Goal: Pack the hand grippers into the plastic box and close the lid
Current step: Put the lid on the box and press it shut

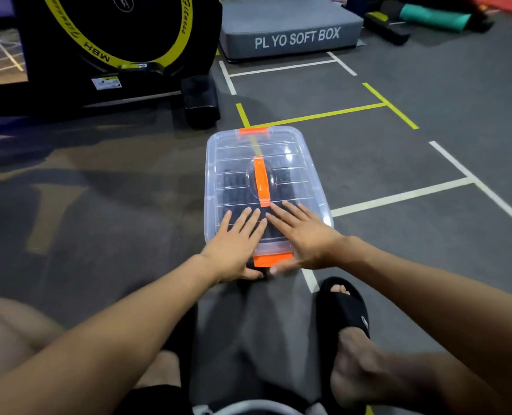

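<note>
Bare forearms reach forward from the bottom corners, above a foot in a black slide sandal (pixel 346 313) at lower right. Both hands lie on the near end of a clear plastic box (pixel 215 163) that sits on the grey gym floor (pixel 398 163), across a painted yellow line. Left hand (pixel 236 247): palm down on the lid (pixel 281 148), fingers (pixel 242 218) straight and slightly spread, thumb lower down near the front edge of the box. Right hand (pixel 305 238): palm down beside it, fingers likewise straight and spread, thumb at the front by the orange near latch (pixel 271 259). The two hands nearly touch at the index fingers; neither curls round anything.

The lid lies on the box. An orange handle (pixel 262 182) runs along its centre and a second orange latch (pixel 253 131) shows at the far end. Dark shapes, the hand grippers (pixel 233 187), are visible through the clear lid inside the box; their number cannot be told.

Beyond the box: a black and yellow exercise machine (pixel 114 40) at upper left, a grey block marked "PL YO SOFT BOX" (pixel 290 34) at top centre, and a teal roll (pixel 434 16) at upper right. White and yellow lines cross the floor.
</note>
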